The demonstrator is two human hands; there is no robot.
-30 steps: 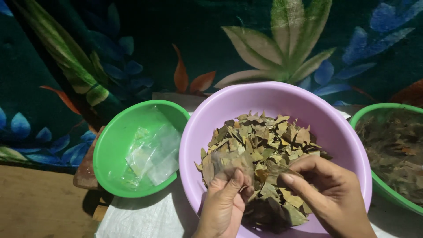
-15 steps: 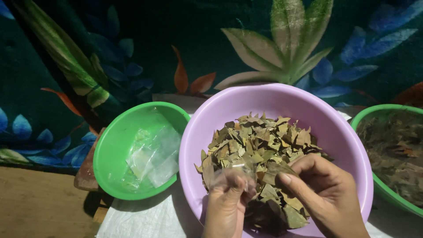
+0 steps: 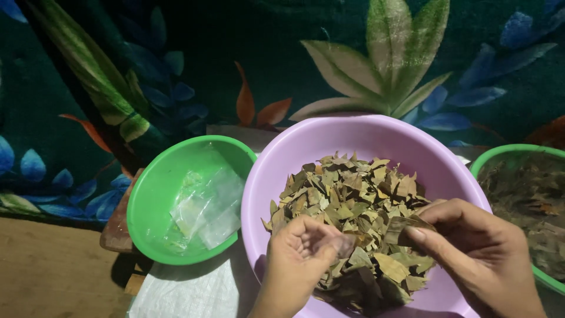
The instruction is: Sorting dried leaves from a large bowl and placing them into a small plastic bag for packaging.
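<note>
In the lilac basin [image 3: 306, 147] at lower centre, the dry leaf pieces [image 3: 347, 206] look light and brittle: the right hand [image 3: 477, 259] pinches one by its edge, while the left hand [image 3: 303, 253] curls loosely around a small clear bag [image 3: 340, 244].

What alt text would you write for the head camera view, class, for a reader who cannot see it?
Two hands, the left hand and the right hand, pick through dried leaves in a purple bowl. A green bowl with clear plastic bags sits to its left.
</note>
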